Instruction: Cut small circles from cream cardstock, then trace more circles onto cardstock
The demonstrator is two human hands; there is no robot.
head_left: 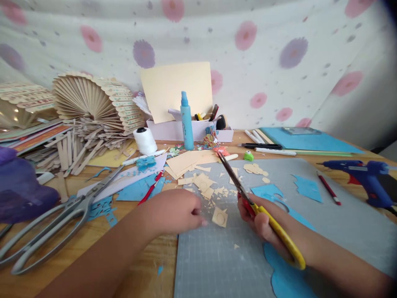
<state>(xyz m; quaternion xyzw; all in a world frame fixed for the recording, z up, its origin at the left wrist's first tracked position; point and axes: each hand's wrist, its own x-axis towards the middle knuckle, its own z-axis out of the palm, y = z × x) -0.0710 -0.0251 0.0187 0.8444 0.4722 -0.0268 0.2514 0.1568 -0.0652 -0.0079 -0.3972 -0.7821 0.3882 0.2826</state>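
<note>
My right hand point(266, 223) grips yellow-and-red handled scissors point(248, 198), blades closed and pointing away toward the back of the table. My left hand point(176, 211) rests knuckles-up on the edge of the grey cutting mat point(217, 265), fingers curled toward a small tan paper piece point(220, 217) that lies just beyond the fingertips; whether they pinch anything is hidden. Tan paper scraps point(203, 182) are scattered on the mat ahead of both hands. A blue paper cut-out point(285, 277) lies under my right wrist.
Large grey metal shears point(56, 223) lie at the left. A blue glue bottle point(187, 122), white thread spool point(144, 140), white box of tools point(173, 129), blue glue gun point(366, 174), red pencil point(328, 189), pens point(263, 146), blue sheets point(310, 140) and stacked wooden sticks point(83, 107) crowd the table.
</note>
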